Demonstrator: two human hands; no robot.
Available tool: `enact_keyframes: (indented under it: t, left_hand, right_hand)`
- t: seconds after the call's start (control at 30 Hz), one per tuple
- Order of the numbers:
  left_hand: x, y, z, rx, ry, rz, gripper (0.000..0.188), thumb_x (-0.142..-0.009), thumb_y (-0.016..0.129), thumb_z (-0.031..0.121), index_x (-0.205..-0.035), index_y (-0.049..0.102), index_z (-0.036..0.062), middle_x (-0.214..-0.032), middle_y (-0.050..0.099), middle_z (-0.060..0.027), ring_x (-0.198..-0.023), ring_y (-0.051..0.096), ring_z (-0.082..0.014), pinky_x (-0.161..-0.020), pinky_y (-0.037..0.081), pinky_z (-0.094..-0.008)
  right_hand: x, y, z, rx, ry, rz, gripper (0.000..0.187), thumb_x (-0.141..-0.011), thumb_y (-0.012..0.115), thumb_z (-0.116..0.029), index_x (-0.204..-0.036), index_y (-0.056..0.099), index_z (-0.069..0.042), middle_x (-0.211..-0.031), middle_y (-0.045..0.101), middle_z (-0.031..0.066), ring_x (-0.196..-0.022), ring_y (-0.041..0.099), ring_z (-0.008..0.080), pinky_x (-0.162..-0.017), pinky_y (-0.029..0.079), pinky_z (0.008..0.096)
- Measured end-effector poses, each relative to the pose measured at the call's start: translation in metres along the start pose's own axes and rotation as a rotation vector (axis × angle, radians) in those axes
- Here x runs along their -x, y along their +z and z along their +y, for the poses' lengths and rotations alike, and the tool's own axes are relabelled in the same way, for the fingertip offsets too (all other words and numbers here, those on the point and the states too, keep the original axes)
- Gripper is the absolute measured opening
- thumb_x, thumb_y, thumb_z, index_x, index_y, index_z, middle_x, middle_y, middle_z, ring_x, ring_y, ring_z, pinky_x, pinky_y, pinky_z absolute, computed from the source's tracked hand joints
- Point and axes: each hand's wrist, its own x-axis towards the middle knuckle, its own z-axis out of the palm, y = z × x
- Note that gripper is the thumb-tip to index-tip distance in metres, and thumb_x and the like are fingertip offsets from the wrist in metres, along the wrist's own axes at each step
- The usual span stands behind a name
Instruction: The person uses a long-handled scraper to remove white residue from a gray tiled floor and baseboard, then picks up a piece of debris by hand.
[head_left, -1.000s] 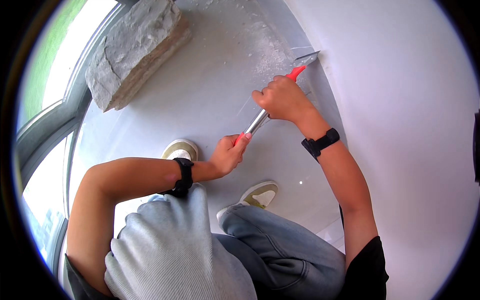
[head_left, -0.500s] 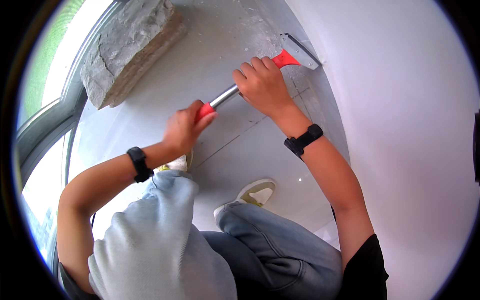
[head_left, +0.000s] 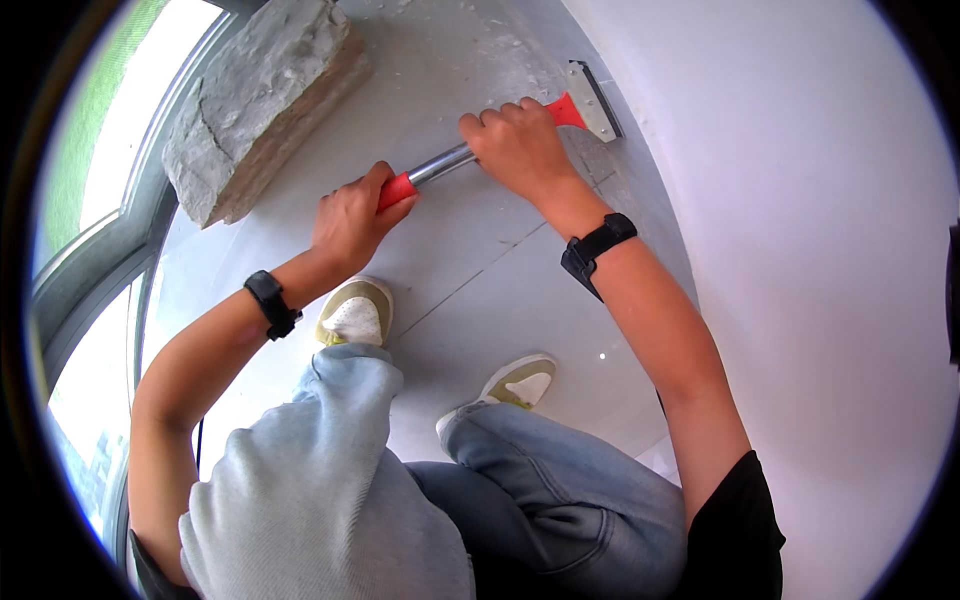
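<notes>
Both hands hold a long-handled scraper [head_left: 440,165] with a metal shaft, red grip and red neck. My left hand [head_left: 352,215] is closed round the red grip at the handle's end. Farther up, my right hand [head_left: 518,150] wraps the shaft close to the red neck. The wide metal blade head [head_left: 594,102] sits at the far right, beside the foot of the white wall [head_left: 780,200]. Whether the blade's edge touches the floor or the skirting, I cannot tell. My palms hide part of the handle.
A rough grey stone block [head_left: 265,105] lies at the far left by the window frame [head_left: 100,245]. Pale crumbs and dust [head_left: 510,55] are scattered over the grey tiled floor [head_left: 470,310] near the skirting. My two shoes [head_left: 357,312] stand below my hands.
The scraper's handle end has swung left and slightly away from me with my left hand. Its blade head has turned and shifted a little left, off the wall's foot.
</notes>
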Motion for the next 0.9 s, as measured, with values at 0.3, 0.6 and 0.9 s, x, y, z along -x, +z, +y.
enact_keyframes:
  t: [0.3,0.6,0.9]
  left_hand:
    - [0.010,0.019,0.002,0.029,0.046,0.038,0.031,-0.092,0.065,0.037,-0.100,0.053,0.0095,-0.081,0.068,-0.0147,-0.073,0.065,-0.0371,-0.065,0.051,-0.0453]
    - [0.015,0.015,0.013,0.035,0.029,-0.047,0.029,-0.092,0.066,0.034,-0.103,0.056,0.0090,-0.082,0.066,-0.0180,-0.075,0.063,-0.0390,-0.068,0.051,-0.0458]
    - [0.007,0.018,0.005,0.007,0.079,-0.078,0.030,-0.093,0.064,0.033,-0.105,0.053,0.0079,-0.081,0.066,-0.0192,-0.074,0.063,-0.0412,-0.068,0.050,-0.0468]
  right_hand:
    - [0.015,-0.004,0.003,0.059,-0.070,0.057,0.018,-0.067,0.063,-0.007,-0.063,0.047,-0.014,-0.052,0.050,-0.0005,-0.049,0.054,0.0162,-0.053,0.039,0.0281]
    - [0.024,-0.008,0.002,0.085,-0.074,0.046,0.020,-0.067,0.062,-0.006,-0.060,0.045,-0.015,-0.051,0.048,-0.0004,-0.047,0.052,0.0153,-0.050,0.038,0.0277]
    - [0.027,-0.001,0.002,0.050,-0.055,0.046,0.018,-0.067,0.062,-0.007,-0.062,0.047,-0.015,-0.052,0.051,-0.0004,-0.048,0.054,0.0153,-0.051,0.039,0.0282]
